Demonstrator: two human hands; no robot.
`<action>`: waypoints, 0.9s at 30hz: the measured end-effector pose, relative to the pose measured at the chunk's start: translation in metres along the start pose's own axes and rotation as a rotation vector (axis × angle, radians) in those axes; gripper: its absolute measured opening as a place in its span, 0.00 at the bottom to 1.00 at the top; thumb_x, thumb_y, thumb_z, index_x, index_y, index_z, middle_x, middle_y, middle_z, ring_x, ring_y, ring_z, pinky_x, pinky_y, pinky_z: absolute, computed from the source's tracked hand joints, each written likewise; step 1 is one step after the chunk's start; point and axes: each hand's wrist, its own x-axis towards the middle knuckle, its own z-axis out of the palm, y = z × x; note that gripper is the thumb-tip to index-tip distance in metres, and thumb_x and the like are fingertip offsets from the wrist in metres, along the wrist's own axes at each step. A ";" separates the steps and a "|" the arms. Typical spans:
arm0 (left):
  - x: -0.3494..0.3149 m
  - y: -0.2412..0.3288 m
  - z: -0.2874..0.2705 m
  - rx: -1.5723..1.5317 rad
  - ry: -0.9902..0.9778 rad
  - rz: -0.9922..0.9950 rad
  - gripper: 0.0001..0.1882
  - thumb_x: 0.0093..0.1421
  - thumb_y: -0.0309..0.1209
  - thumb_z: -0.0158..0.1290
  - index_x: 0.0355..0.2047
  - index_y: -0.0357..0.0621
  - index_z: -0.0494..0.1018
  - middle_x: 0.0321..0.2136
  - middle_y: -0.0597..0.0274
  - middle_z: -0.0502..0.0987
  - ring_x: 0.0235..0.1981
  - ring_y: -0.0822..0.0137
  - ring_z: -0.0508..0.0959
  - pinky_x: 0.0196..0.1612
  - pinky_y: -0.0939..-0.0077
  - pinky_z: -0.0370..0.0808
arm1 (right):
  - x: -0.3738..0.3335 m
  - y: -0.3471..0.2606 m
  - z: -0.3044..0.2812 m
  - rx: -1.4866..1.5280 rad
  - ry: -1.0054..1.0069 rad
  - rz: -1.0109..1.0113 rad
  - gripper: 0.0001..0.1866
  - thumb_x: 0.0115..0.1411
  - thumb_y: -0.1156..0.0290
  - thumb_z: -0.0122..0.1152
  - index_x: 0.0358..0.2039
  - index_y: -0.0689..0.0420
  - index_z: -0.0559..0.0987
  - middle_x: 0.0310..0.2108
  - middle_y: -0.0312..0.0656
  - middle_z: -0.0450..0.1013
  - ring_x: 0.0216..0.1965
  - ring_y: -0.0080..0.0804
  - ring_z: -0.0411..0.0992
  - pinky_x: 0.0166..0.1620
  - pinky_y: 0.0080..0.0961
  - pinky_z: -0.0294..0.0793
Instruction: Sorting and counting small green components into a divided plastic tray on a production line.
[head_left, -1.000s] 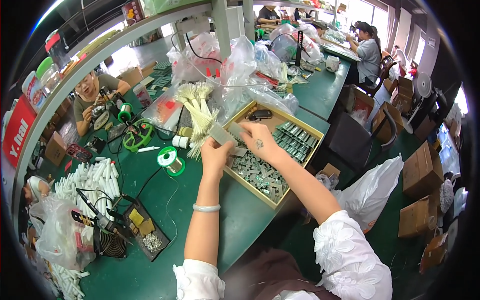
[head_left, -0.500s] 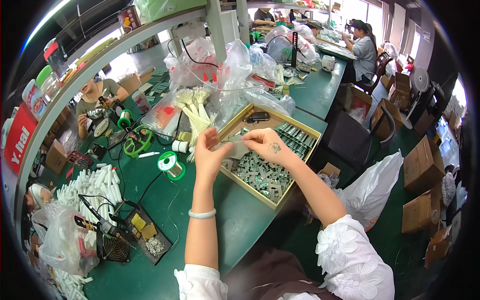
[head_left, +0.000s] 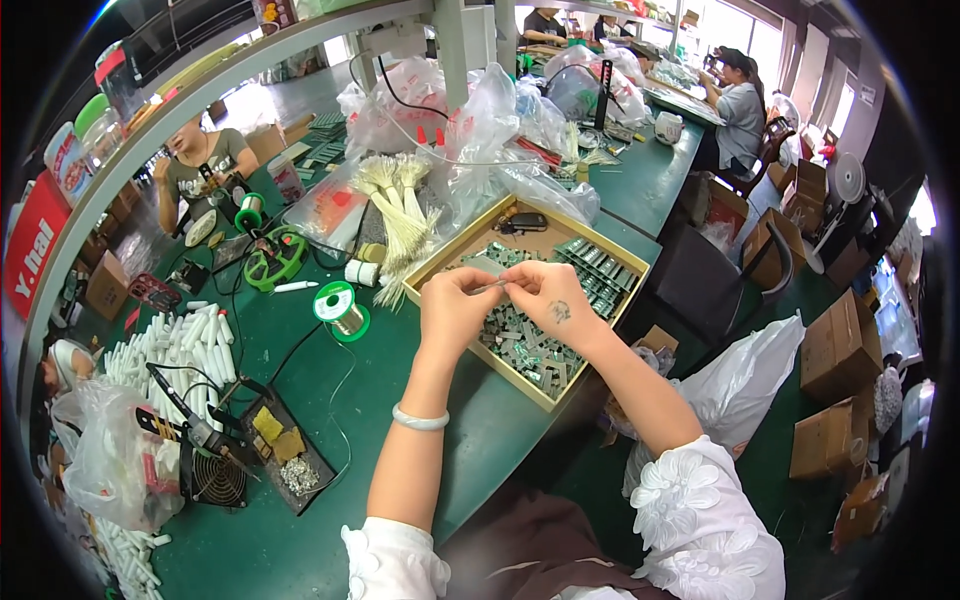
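My left hand [head_left: 455, 308] and my right hand [head_left: 552, 303] meet above a yellow-rimmed cardboard tray [head_left: 512, 376]. Their fingertips pinch a thin grey board [head_left: 490, 288], seen nearly edge-on and partly covered by the fingers. Just behind the fingers a flat grey plate shows; whether it belongs to the held board I cannot tell. Below my hands, loose small grey-green circuit boards [head_left: 530, 350] lie heaped in the tray. Longer green board strips [head_left: 595, 275] sit in rows along its right side. A black key fob [head_left: 528, 221] rests in the far corner.
Left of the tray are a solder spool [head_left: 342, 312] and a bundle of cream wires [head_left: 400, 220]. Farther left lie white tubes [head_left: 180, 350], a soldering iron [head_left: 200, 430] and a dark tray with yellow sponge [head_left: 268, 425]. Plastic bags [head_left: 490, 130] stand behind. A co-worker [head_left: 205, 165] sits across the bench.
My left hand has turned inward and moved right, bringing both hands' fingertips together. The grey board, seen more face-on before, now appears nearly edge-on. The whole view has shifted slightly.
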 end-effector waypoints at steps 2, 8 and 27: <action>0.002 -0.003 0.002 0.017 -0.009 -0.015 0.07 0.48 0.25 0.61 0.26 0.33 0.79 0.20 0.67 0.78 0.22 0.80 0.74 0.25 0.86 0.69 | -0.002 0.001 -0.002 -0.029 0.019 -0.020 0.09 0.55 0.76 0.61 0.36 0.66 0.80 0.27 0.42 0.79 0.29 0.20 0.77 0.35 0.19 0.76; 0.001 -0.008 0.007 0.030 -0.045 -0.042 0.06 0.48 0.24 0.61 0.25 0.33 0.79 0.20 0.66 0.78 0.22 0.81 0.73 0.26 0.85 0.69 | -0.009 0.006 -0.003 0.004 0.036 0.022 0.09 0.53 0.76 0.61 0.34 0.66 0.80 0.27 0.42 0.79 0.28 0.20 0.76 0.34 0.18 0.76; -0.008 0.002 0.018 0.194 -0.049 0.029 0.07 0.46 0.24 0.60 0.25 0.34 0.76 0.19 0.66 0.76 0.21 0.78 0.72 0.26 0.81 0.70 | -0.019 0.005 -0.005 0.000 0.070 0.048 0.09 0.50 0.74 0.60 0.31 0.65 0.79 0.25 0.48 0.78 0.26 0.30 0.77 0.32 0.24 0.75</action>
